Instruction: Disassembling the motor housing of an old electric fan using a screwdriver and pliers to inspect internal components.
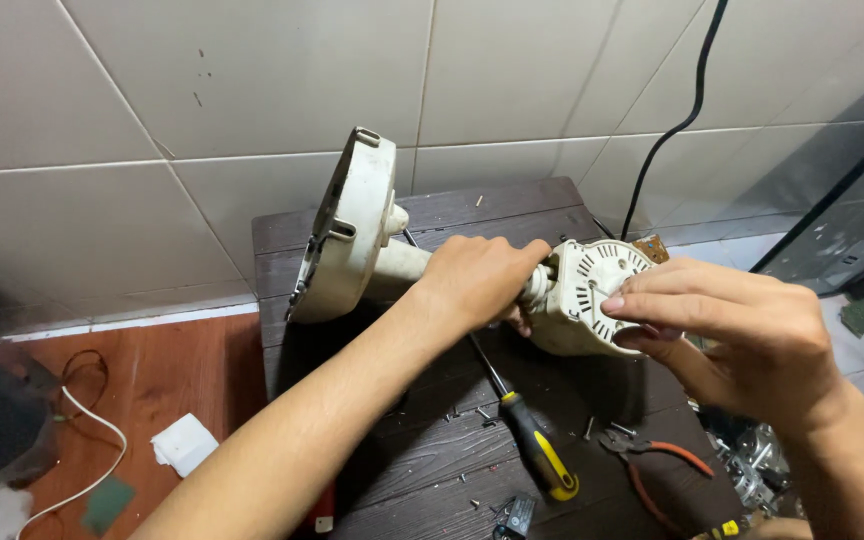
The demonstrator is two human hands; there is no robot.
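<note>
A cream-white fan body lies on its side on a dark wooden table (452, 470). Its round base (352, 225) points left and its vented motor housing (592, 290) points right. My left hand (477, 280) is wrapped around the neck between base and housing. The fingers of my right hand (732, 340) pinch the right face of the motor housing. A screwdriver (532, 440) with a black and yellow handle lies on the table just below the fan.
Orange-handled pliers (652, 465) and several loose screws lie on the table at the lower right. A black cable (672, 120) runs up the tiled wall. A white cord (102, 440) and a white crumpled paper (184, 443) lie on the reddish floor at left.
</note>
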